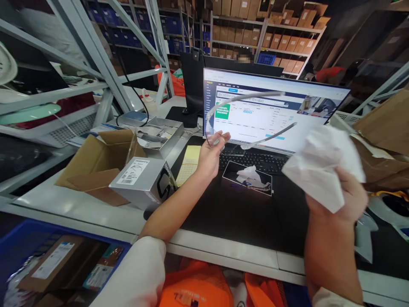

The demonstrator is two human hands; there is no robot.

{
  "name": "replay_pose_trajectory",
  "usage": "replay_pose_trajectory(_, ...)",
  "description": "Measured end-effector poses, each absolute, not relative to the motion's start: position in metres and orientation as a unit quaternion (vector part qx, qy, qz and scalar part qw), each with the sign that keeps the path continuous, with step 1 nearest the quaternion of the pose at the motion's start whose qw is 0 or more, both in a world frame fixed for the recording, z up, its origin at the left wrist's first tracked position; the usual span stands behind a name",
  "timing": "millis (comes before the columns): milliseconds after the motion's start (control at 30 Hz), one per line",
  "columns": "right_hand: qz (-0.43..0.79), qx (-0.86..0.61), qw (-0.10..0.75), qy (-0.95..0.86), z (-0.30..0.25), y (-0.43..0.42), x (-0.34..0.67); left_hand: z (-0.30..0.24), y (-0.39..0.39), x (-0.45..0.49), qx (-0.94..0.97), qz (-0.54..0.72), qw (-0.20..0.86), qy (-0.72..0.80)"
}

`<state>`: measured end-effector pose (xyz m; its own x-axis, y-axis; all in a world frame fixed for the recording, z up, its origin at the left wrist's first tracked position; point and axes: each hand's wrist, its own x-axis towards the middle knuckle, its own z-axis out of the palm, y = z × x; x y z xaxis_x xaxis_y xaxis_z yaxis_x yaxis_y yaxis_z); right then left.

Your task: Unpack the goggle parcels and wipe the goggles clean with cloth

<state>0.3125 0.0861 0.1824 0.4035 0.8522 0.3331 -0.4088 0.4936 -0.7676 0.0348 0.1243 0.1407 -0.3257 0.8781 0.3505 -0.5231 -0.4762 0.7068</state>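
My left hand [211,157] is closed on a pair of eyeglasses [244,97], pinching the front end. Both temples point right, in front of the lit monitor [265,123]. The lenses are hard to make out. At the right, my right hand [349,198] grips a crumpled white tissue or cloth [319,164], raised above the desk mat and apart from the glasses. Between my hands, a small open box with white edges [231,177] sits on the black mat [217,209], with crumpled white material inside it.
A silver box with a label [143,181], an open cardboard box [96,160] and a grey tray of packets [168,147] crowd the left. A yellow notepad [188,164] and keyboard [255,161] lie near the monitor. Cardboard [386,123] stands right; a blue crate [19,236] sits below left.
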Motion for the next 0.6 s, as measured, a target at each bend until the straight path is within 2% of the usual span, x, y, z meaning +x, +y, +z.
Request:
replay_pose_trajectory(100, 0.197, -0.287, 0.861, -0.371, 0.183, 0.095, 0.336, 0.145, 0.112, 0.042, 0.364, 0.675, 0.618, 0.172)
replay_pose_trajectory(167, 0.141, -0.276, 0.864, -0.397, 0.183, 0.100, 0.344, 0.145, 0.102, 0.050, 0.363, 0.610, 0.692, 0.129)
replay_pose_trajectory(333, 0.072, -0.237, 0.843, -0.477, 0.175, 0.109, 0.337, 0.141, 0.083, 0.068, 0.381, 0.511, 0.768, 0.069)
replay_pose_trajectory(433, 0.034, -0.284, 0.818, -0.499, 0.168, 0.108, 0.326, 0.139, 0.075, 0.073, 0.398, 0.466, 0.788, 0.060)
replay_pose_trajectory(533, 0.037, -0.354, 0.760, -0.544, 0.160, 0.097, 0.316, 0.137, 0.071, 0.076, 0.395, 0.434, 0.807, 0.068)
replay_pose_trajectory(600, 0.088, -0.369, 0.707, -0.597, 0.157, 0.087, 0.308, 0.135, 0.070, 0.079, 0.395, 0.410, 0.819, 0.074)
